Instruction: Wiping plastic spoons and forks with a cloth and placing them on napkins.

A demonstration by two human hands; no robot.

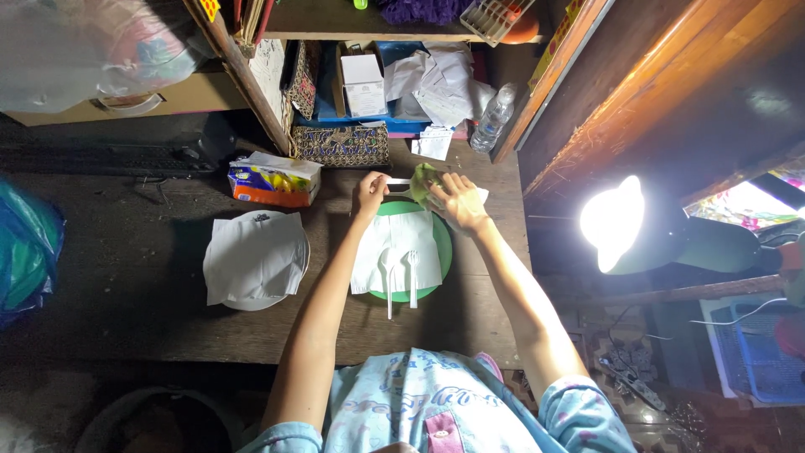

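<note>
A bright desk lamp [616, 222] at the right is the main light source, blown out to pure white with a soft glare halo. It lights the wooden panel [671, 101] beside it warm orange. The dark table [126, 285] falls into deep shadow toward the left and bottom. The wide lens bends straight edges near the corners. Focus is fairly sharp at centre.

Bare table [151, 277] lies open left of the white plate [251, 262] — tissue pack [273, 179] crowds the back.
</note>
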